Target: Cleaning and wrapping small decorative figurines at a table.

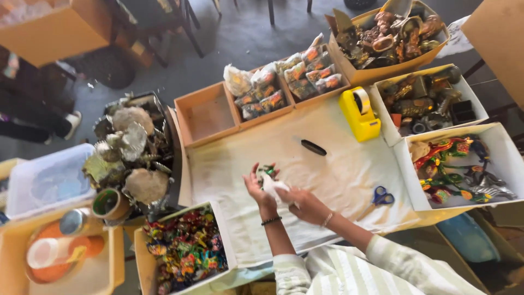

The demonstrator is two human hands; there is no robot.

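Held over the middle of the cloth-covered table (338,175): a small painted figurine (267,171), green and red at its top, half inside a white wrapper (274,186). Left hand (256,188) cupped around the figurine from below, fingers curled in to grip it. Right hand (305,203) just beside, pinching the loose end of the wrapper between thumb and fingers.

Judging by this hold, best to:
- Keep the left grip low on the figurine, off any thin painted parts.
- Draw the wrapper snug with the right hand rather than tugging, since the sheet looks thin and likely to tear.
- Work close over the cloth, so that a slip means a soft landing.
- Turn the figurine in the palm instead of letting go of the wrapper end.

Within reach on the cloth: a yellow tape dispenser (359,113), blue-handled scissors (380,196) and a small black oblong object (313,147), too small to identify. Near the left elbow, a box of bright unwrapped figurines (185,251). At the far edge, a box of bagged figurines (284,82) beside an empty box (207,114).
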